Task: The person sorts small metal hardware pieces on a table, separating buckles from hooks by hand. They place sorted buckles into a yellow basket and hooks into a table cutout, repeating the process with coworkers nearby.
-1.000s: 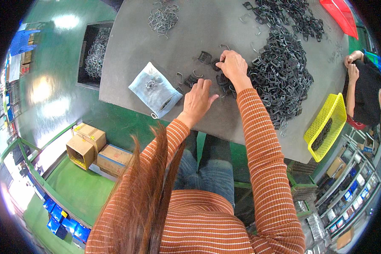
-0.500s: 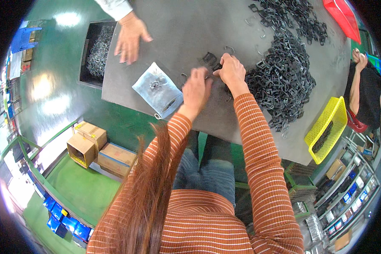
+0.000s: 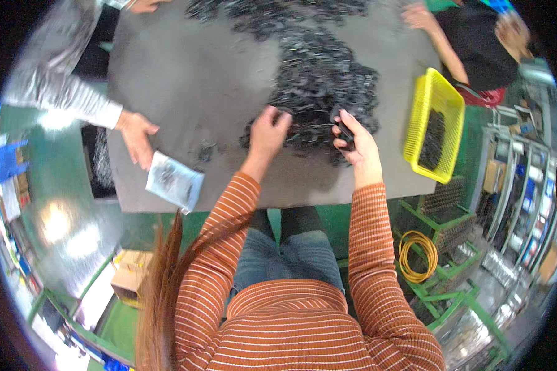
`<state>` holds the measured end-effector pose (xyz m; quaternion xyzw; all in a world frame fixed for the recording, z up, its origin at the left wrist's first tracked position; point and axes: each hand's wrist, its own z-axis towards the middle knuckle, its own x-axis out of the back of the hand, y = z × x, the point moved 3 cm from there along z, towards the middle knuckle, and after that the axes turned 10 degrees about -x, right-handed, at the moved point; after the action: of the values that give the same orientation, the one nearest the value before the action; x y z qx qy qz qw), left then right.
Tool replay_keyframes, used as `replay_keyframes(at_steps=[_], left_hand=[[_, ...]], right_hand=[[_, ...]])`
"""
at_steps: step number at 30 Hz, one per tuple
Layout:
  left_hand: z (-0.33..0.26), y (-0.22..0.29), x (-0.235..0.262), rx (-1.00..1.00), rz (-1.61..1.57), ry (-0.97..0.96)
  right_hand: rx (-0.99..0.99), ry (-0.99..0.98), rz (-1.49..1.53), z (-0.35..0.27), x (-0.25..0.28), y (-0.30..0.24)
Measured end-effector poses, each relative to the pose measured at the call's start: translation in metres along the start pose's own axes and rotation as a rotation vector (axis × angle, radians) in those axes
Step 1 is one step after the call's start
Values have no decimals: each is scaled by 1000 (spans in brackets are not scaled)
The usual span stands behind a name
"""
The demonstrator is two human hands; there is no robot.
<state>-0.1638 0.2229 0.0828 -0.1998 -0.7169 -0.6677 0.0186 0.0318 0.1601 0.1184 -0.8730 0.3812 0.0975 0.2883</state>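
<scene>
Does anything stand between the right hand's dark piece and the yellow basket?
Nothing visible stands between the dark piece in the right hand and the yellow basket; grey tabletop shows in the gap. A co-worker's hand is farther up the picture, off that line.

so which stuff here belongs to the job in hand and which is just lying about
Likely the job:
- black piece in the right hand
- black pile, by the left hand
- yellow basket holding dark pieces

Probably just about:
- yellow coil
- cardboard box
</scene>
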Motion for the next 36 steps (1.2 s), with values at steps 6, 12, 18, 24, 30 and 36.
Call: replay_keyframes(at_steps=[6,12,18,24,30,36], left_hand=[[-13,116,-256,52,-242,-299],[-12,181,-351,-211,-171,-328],[-12,108,-248,-257,14,-238],[-9,15,-46,-70,90,120],[-47,-44,129,-17,342,475],[-83,-56,109,-186,845,181]], right_hand=[[344,353,200,-55,205,-89],[602,907,-517,-68,280,-171],[315,798,-1354,-17,270,-105],[287,827,-1394,-58,239,-44],[959,1009,-1665,-81,143,-12],[653,263,-1698,-30,-71,125]])
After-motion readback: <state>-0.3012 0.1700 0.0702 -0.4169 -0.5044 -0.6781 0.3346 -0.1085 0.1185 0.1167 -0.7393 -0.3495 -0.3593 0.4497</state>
